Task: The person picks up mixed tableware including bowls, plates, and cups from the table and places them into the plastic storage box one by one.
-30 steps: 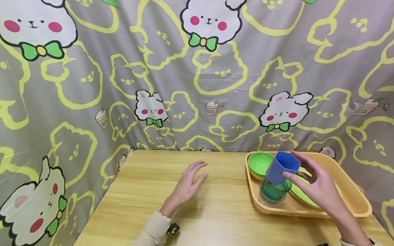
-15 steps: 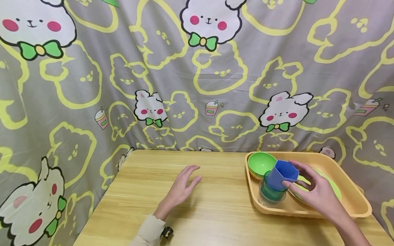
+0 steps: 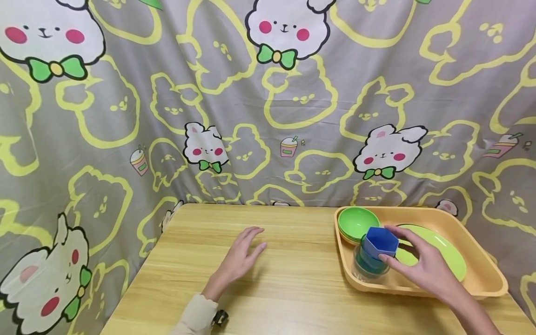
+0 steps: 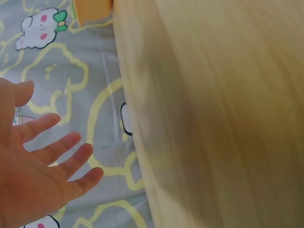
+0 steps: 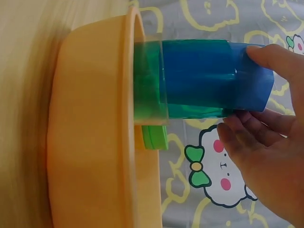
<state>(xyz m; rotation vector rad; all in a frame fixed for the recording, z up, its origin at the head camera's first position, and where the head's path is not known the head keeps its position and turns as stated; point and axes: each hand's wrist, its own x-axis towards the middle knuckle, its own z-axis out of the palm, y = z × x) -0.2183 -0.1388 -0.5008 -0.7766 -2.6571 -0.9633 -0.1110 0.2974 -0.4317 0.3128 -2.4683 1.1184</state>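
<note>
My right hand pinches the rim of a blue hexagonal cup between thumb and fingers. In the right wrist view the blue cup sits well inside a see-through green cup, whose base is in a clear cup. This stack stands at the left front of an orange tray. Over the wooden table, left of the tray, my left hand is held with fingers extended and nothing in it. In the left wrist view the left hand shows its spread fingers and palm.
Stacked bowls, a green one on top, stand in the tray's back left corner. A yellow-green plate lies in the tray's middle, partly behind my right hand. A patterned curtain hangs along the table's far edge.
My right hand has lowered the blue cup from above the green cup into it, moving slightly left. My left hand has drifted left and a little toward me.
</note>
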